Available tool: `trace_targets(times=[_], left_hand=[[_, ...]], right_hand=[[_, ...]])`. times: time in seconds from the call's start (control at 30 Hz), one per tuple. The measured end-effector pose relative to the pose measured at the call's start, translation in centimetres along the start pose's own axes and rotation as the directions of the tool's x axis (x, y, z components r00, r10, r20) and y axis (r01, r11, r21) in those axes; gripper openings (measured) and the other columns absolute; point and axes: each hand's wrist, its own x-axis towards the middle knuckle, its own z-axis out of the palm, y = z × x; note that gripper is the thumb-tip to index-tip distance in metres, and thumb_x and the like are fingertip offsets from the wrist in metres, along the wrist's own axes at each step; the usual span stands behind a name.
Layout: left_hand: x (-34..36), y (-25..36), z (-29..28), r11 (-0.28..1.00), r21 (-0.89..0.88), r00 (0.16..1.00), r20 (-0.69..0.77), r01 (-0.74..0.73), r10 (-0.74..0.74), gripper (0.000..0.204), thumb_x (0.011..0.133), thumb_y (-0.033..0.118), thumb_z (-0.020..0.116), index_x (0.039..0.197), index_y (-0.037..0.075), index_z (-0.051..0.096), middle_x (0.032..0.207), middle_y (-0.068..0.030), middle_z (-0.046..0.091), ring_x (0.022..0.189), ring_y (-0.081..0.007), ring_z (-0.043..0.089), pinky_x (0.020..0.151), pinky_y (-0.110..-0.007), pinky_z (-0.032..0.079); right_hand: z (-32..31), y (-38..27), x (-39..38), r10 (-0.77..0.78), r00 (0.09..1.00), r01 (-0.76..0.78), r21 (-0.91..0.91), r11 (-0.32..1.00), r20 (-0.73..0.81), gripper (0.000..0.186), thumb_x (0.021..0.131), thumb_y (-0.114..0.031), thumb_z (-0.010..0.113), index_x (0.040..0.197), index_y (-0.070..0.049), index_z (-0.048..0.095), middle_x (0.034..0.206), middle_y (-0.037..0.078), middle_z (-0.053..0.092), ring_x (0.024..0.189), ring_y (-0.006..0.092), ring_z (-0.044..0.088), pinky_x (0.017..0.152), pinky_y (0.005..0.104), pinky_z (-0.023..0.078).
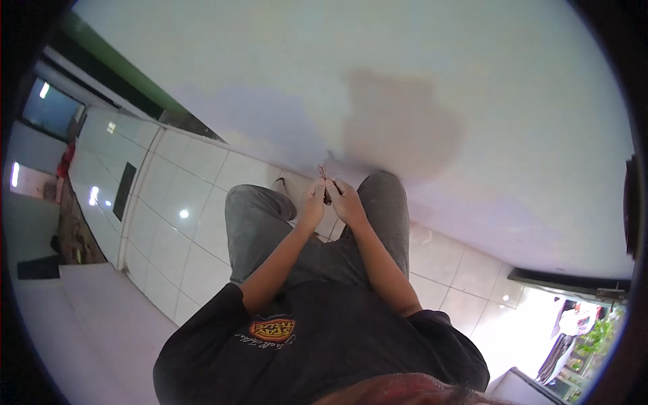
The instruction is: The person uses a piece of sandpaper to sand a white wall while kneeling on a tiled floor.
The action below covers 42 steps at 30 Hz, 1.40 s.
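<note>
My left hand and my right hand meet between my bent knees, fingers closed around a small, slender item that has a pale, shiny upper end and a darker lower part; I cannot make out what it is. My thumbs point up along it. Under my hands are my grey-trousered legs, and part of a foot in a sandal shows behind my left hand.
A pale wall rises close in front of me. White tiled floor runs along it to both sides. A pale ledge is at lower left. At right, a bright doorway shows greenery and a white object.
</note>
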Motion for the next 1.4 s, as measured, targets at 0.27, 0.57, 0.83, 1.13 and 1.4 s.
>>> trace_targets(times=[0.27, 0.57, 0.83, 1.13, 1.4], left_hand=[[-0.1, -2.7, -0.7, 0.835, 0.414, 0.899, -0.081, -0.361, 0.429, 0.03, 0.105, 0.024, 0.05, 0.112, 0.003, 0.07, 0.1, -0.014, 0.071, 0.117, -0.0274, 0.06, 0.097, -0.035, 0.047], [8.2, 0.6, -6.9, 0.984, 0.164, 0.737, 0.658, 0.063, -0.157, 0.05, 0.102, 0.048, 0.051, 0.134, 0.012, 0.062, 0.122, -0.0062, 0.069, 0.104, -0.0202, 0.066, 0.085, -0.035, 0.052], [17.2, -12.7, -12.5, 0.92, 0.379, 0.943, 0.257, 0.103, -0.212, 0.048, 0.097, 0.048, 0.054, 0.114, 0.005, 0.066, 0.1, -0.0095, 0.073, 0.09, -0.0218, 0.067, 0.078, -0.038, 0.053], [17.8, -11.7, -13.9, 0.872, 0.484, 0.962, 0.2, 0.069, -0.187, 0.051, 0.098, 0.048, 0.049, 0.107, 0.0, 0.065, 0.115, -0.0214, 0.067, 0.113, -0.0394, 0.061, 0.097, -0.05, 0.046], [17.5, -11.5, -13.9, 0.881, 0.463, 0.928, 0.278, 0.098, -0.249, 0.051, 0.1, 0.048, 0.047, 0.109, 0.001, 0.064, 0.118, -0.021, 0.066, 0.115, -0.0391, 0.06, 0.101, -0.05, 0.045]], right_hand=[[1.6, 2.0, 0.2, -0.127, 0.991, 0.13, 0.097, 0.987, -0.036, 0.03, 0.104, -0.027, 0.055, 0.106, 0.0, 0.067, 0.088, 0.007, 0.068, 0.082, 0.0157, 0.063, 0.078, 0.0309, 0.049], [1.4, -0.5, 0.5, -0.164, 0.96, 0.2, 0.147, 0.969, -0.225, 0.028, 0.106, -0.022, 0.049, 0.093, 0.0, 0.062, 0.078, 0.007, 0.063, 0.066, 0.0165, 0.057, 0.066, 0.0343, 0.047], [-0.4, -11.9, 5.5, -0.582, 0.784, 0.16, -0.836, 0.526, -0.216, 0.037, 0.092, -0.041, 0.068, 0.087, -0.004, 0.068, 0.071, 0.021, 0.064, 0.062, 0.0409, 0.062, 0.055, 0.0448, 0.047], [0.5, -13.2, 9.7, -0.686, 0.675, -0.097, -0.954, 0.282, -0.271, 0.038, 0.092, -0.05, 0.065, 0.079, -0.016, 0.075, 0.064, 0.012, 0.067, 0.054, 0.0341, 0.064, 0.05, 0.0422, 0.048], [0.1, -14.6, 8.8, -0.795, 0.59, -0.058, -0.99, 0.128, -0.138, 0.04, 0.093, -0.046, 0.067, 0.068, -0.015, 0.069, 0.054, 0.009, 0.062, 0.041, 0.0265, 0.057, 0.041, 0.036, 0.044]])
